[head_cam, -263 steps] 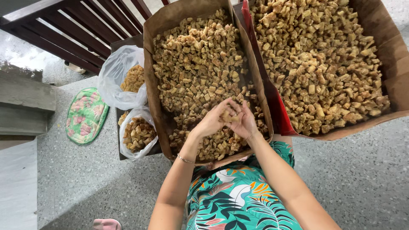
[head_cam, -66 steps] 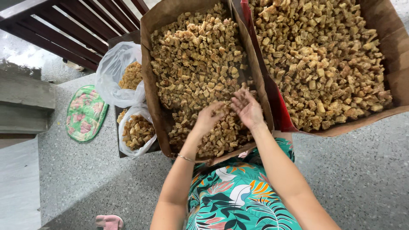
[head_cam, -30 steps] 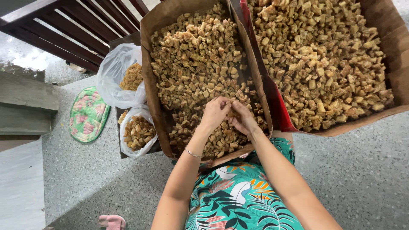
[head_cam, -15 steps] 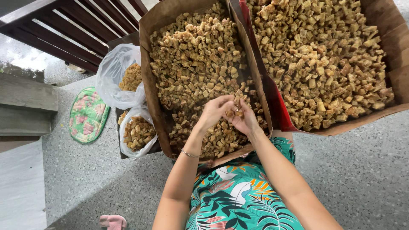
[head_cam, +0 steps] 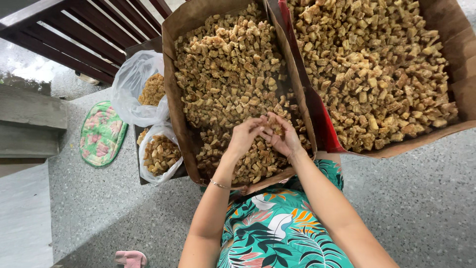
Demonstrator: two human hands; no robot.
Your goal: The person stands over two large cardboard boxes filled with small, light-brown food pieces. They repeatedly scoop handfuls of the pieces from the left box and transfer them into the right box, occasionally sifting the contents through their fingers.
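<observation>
A brown chunk (head_cam: 275, 130) is pinched between the left hand (head_cam: 244, 138) and right hand (head_cam: 282, 139) above the cardboard box (head_cam: 171, 94), which is set on speckled grey floor (head_cam: 421, 198).

The scene was lit evenly by soft, diffuse daylight, and no hard shadows were cast. Faint glare was seen on the clear plastic bags (head_cam: 139, 94) and on the wet ground beyond the dark railing (head_cam: 74, 34). Focus was sharp throughout. Slight wide-angle stretching was noted at the frame edges.
</observation>
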